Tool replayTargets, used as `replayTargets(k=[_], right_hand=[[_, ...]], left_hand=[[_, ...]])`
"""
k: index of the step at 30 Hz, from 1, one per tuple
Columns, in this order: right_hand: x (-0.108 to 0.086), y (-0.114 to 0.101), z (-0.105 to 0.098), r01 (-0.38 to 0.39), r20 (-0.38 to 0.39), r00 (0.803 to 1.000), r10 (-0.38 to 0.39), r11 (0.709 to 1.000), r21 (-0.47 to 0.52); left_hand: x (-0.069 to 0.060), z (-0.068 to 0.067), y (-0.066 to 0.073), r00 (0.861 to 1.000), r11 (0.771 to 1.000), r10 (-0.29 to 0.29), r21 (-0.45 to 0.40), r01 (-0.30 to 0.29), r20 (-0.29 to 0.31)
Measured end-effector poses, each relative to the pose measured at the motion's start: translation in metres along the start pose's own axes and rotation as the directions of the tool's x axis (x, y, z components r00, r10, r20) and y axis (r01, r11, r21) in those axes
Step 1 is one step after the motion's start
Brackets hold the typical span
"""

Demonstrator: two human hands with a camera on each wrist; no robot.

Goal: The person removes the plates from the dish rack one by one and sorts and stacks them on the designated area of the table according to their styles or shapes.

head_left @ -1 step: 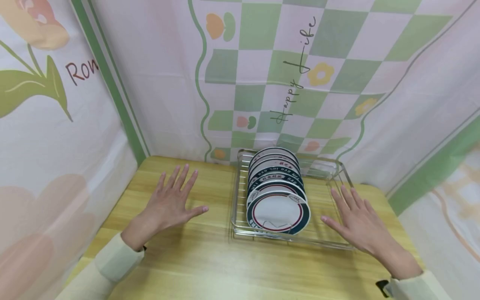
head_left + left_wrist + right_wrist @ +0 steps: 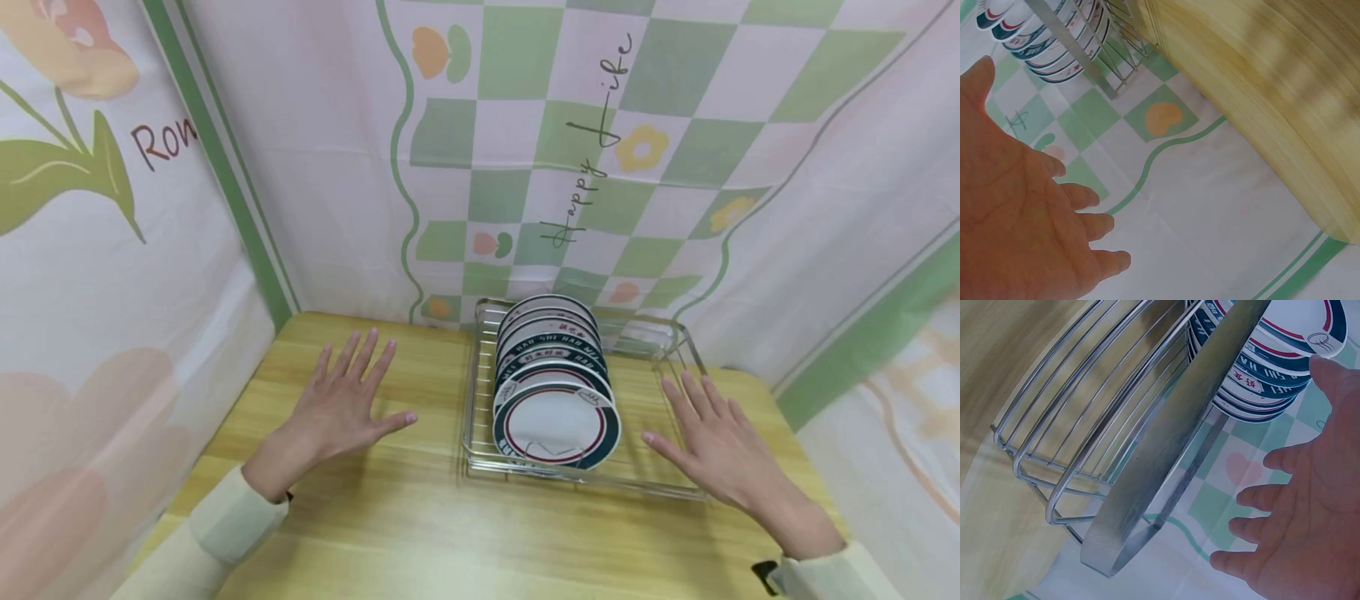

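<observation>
Several plates (image 2: 557, 423), white with dark blue rims and red rings, stand in a row on edge at the left side of a metal dish rack (image 2: 645, 483). To the left of the rack, my left hand (image 2: 337, 408) is spread palm down above the table, holding nothing. My right hand (image 2: 720, 450) is also spread, over the rack's right end, with its fingers straight; whether it touches the rack I cannot tell. In the right wrist view the rack's flat metal bar (image 2: 1172, 437) lies beside the right hand (image 2: 1310, 506). The left wrist view shows the left palm (image 2: 1022, 206) apart from the rack.
The rack stands on a wood-grain table (image 2: 420, 533) near its back edge. Behind it hangs a green and white checked cloth (image 2: 517, 133), and a printed white cloth (image 2: 75, 292) hangs on the left.
</observation>
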State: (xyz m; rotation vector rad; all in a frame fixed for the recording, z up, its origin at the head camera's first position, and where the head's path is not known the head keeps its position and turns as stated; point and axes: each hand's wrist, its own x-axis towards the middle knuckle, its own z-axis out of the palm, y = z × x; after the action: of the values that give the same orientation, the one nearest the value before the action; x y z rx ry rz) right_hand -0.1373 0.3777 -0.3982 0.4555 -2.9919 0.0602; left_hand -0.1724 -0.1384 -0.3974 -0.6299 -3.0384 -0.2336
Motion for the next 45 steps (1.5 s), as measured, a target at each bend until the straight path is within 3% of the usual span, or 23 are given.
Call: replayTargets(k=[7,10,16,22,29,34,41,45], right_hand=[[-0.001,0.003,0.001,0.001,-0.007,1.0,-0.001,1.0,0.024],[-0.002,0.006,0.002,0.015,-0.048,0.999,-0.013,0.999,0.03],[-0.002,0.014,0.004,0.034,-0.136,0.99,-0.03,0.999,0.028],[-0.004,0.023,0.005,-0.029,-0.117,0.992,0.038,0.997,0.075],[-0.012,0.036,0.014,-0.119,-0.081,0.988,0.135,0.977,0.174],[-0.021,0.047,0.023,-0.162,-0.079,0.98,0.182,0.963,0.215],[-0.031,0.054,0.041,-0.192,-0.033,0.977,0.212,0.93,0.314],[-0.035,0.053,0.049,-0.178,-0.036,0.979,0.202,0.925,0.335]], left_hand=[[0.001,0.002,-0.001,1.0,1.0,0.007,0.0,-0.007,-0.011],[0.003,0.002,-0.001,0.999,1.0,0.014,-0.012,-0.015,-0.04],[0.008,0.002,0.001,0.987,0.998,0.023,-0.051,-0.032,-0.161],[0.016,-0.001,0.009,0.962,0.994,0.028,-0.097,-0.057,-0.271],[0.025,-0.002,0.024,0.962,0.985,0.044,-0.15,-0.088,-0.27],[0.033,-0.003,0.036,0.961,0.984,0.072,-0.139,-0.113,-0.268],[0.047,-0.003,0.054,0.949,0.975,0.151,-0.119,-0.19,-0.277],[0.053,-0.002,0.065,0.943,0.966,0.206,-0.099,-0.239,-0.263]])
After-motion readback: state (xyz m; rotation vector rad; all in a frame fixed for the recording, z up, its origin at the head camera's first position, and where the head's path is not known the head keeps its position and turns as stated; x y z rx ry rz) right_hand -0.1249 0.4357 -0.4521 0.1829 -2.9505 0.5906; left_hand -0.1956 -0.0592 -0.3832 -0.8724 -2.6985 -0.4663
